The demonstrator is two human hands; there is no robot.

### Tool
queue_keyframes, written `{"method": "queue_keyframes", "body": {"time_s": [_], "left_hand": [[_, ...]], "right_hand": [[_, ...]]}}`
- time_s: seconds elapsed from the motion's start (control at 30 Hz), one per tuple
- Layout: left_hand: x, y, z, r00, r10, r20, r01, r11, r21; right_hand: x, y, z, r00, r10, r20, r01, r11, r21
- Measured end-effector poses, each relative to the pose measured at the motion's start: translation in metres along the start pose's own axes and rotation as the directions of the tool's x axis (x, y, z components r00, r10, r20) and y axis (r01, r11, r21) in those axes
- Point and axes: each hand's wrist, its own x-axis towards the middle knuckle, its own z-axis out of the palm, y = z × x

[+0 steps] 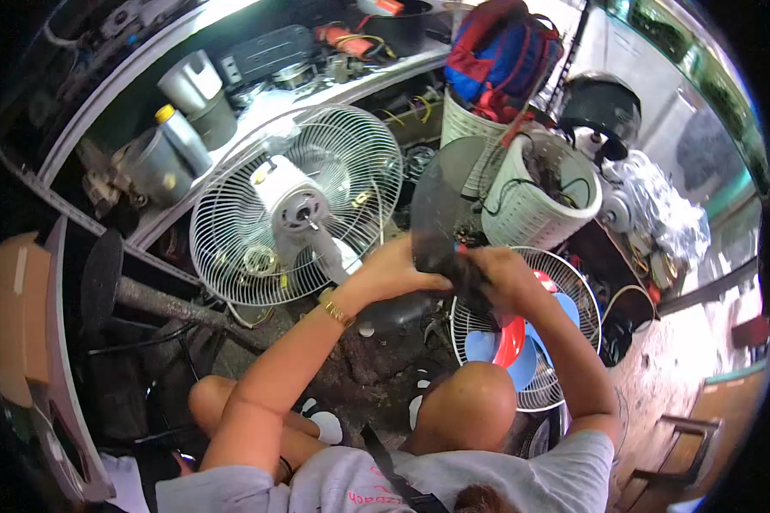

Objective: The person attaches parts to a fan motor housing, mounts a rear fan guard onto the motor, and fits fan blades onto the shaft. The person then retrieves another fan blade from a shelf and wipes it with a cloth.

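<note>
A dark, translucent fan blade (439,192) is held up in front of the body. My left hand (399,272) grips it from the left, with the thumb across its lower part. My right hand (498,278) is closed at the blade's dark centre, where what the fingers pinch is blurred. On the left stands an open fan with a white wire guard (218,179), its motor (295,201) and bare shaft showing. Below my right forearm lies another round guard (546,398) with light blue blades (479,346) and a red part (511,340).
A metal shelf (385,75) with tools and pots (212,120) runs along the back. Two white baskets stand behind my hands, one (535,209) with scrap, the other (466,126) under a blue and red backpack (496,56). A cardboard piece (17,316) is at the far left.
</note>
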Motion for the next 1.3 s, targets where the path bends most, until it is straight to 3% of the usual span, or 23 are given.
{"method": "queue_keyframes", "body": {"time_s": [0.03,0.07,0.17,0.23,0.37,0.4,0.5,0.53,0.57,0.6,0.63,0.7,0.77,0.8,0.83,0.87,0.93,1.0,1.07,1.1,1.17,1.23,1.3], "left_hand": [[-0.001,0.0,0.003,0.952,-0.049,0.302,0.188,0.872,-0.452],[-0.003,0.0,0.005,0.826,0.067,0.56,0.446,0.531,-0.72],[-0.016,0.013,0.005,0.922,0.052,0.384,0.292,0.559,-0.776],[-0.022,0.017,0.001,0.902,0.005,0.431,0.346,0.588,-0.731],[-0.028,0.011,-0.007,0.935,-0.064,0.35,0.275,0.755,-0.596],[-0.03,0.003,-0.008,0.928,-0.153,0.34,0.355,0.639,-0.682],[-0.015,-0.015,-0.028,0.899,-0.264,0.351,0.404,0.184,-0.896],[-0.01,-0.021,-0.018,0.913,-0.259,0.316,0.352,0.107,-0.93],[-0.01,-0.026,-0.004,0.914,-0.263,0.308,0.342,0.097,-0.935],[-0.011,-0.03,0.012,0.876,-0.291,0.385,0.373,-0.097,-0.923],[-0.004,-0.027,0.023,0.84,-0.288,0.46,0.385,-0.283,-0.879],[0.0,-0.005,0.038,0.886,-0.215,0.41,0.34,-0.299,-0.892],[0.001,0.006,0.055,0.925,-0.221,0.308,0.255,-0.24,-0.937],[0.0,0.006,0.068,0.932,-0.256,0.256,0.21,-0.195,-0.958],[0.001,0.006,0.073,0.935,-0.243,0.259,0.213,-0.2,-0.957],[0.002,0.005,0.076,0.936,-0.265,0.232,0.213,-0.101,-0.972],[0.003,0.009,0.064,0.942,-0.232,0.241,0.257,0.041,-0.966],[0.005,0.006,0.059,0.943,-0.207,0.261,0.269,0.008,-0.963],[0.004,0.015,0.052,0.933,-0.218,0.285,0.288,-0.021,-0.957],[0.004,0.016,0.054,0.935,-0.211,0.286,0.289,-0.018,-0.957],[-0.005,0.016,0.06,0.984,-0.159,0.076,0.135,0.398,-0.907],[-0.015,0.018,0.064,0.978,-0.178,0.111,0.169,0.352,-0.921],[-0.022,0.024,0.061,0.975,-0.209,0.081,0.151,0.345,-0.926]], "right_hand": [[0.002,-0.007,-0.005,1.0,-0.019,0.012,0.019,1.0,0.003],[0.003,-0.013,-0.009,0.998,-0.049,0.043,0.049,0.999,-0.006],[0.005,-0.006,-0.006,0.991,-0.115,0.062,0.113,0.993,0.033],[0.002,0.007,-0.001,0.98,-0.171,0.101,0.159,0.98,0.121],[-0.036,0.05,0.026,0.999,0.04,0.03,-0.045,0.983,0.177],[-0.051,0.071,0.029,0.962,0.217,0.163,-0.241,0.96,0.142],[-0.099,0.121,0.038,0.897,0.442,0.007,-0.429,0.867,0.253],[-0.096,0.12,0.036,0.865,0.452,-0.22,-0.317,0.83,0.459],[-0.101,0.129,0.039,0.87,0.445,-0.213,-0.317,0.835,0.45],[-0.109,0.139,0.045,0.817,0.507,-0.275,-0.013,0.493,0.87],[-0.092,0.131,0.048,0.718,0.614,-0.328,0.073,0.402,0.913],[-0.056,0.113,0.05,0.467,0.783,-0.41,0.313,0.287,0.905],[-0.031,0.1,0.079,0.662,0.748,-0.049,0.465,-0.359,0.81],[-0.009,0.06,0.077,0.623,0.778,0.082,0.3,-0.334,0.894],[-0.001,0.083,0.113,0.639,0.741,0.208,0.118,-0.362,0.925],[0.013,0.067,0.125,0.67,0.742,0.025,-0.001,-0.032,0.999],[0.029,0.024,0.084,0.634,0.768,0.09,-0.061,-0.065,0.996],[0.037,0.03,0.081,0.631,0.773,0.068,-0.07,-0.031,0.997],[0.046,0.039,0.083,0.621,0.772,-0.135,-0.03,0.196,0.98],[0.049,0.046,0.079,0.619,0.773,-0.142,-0.023,0.198,0.98],[0.052,0.056,0.065,0.395,0.913,-0.101,-0.055,0.133,0.99],[0.052,0.055,0.049,0.372,0.922,-0.108,0.067,0.09,0.994],[0.051,0.049,0.025,0.356,0.935,-0.005,0.194,-0.068,0.979]]}}
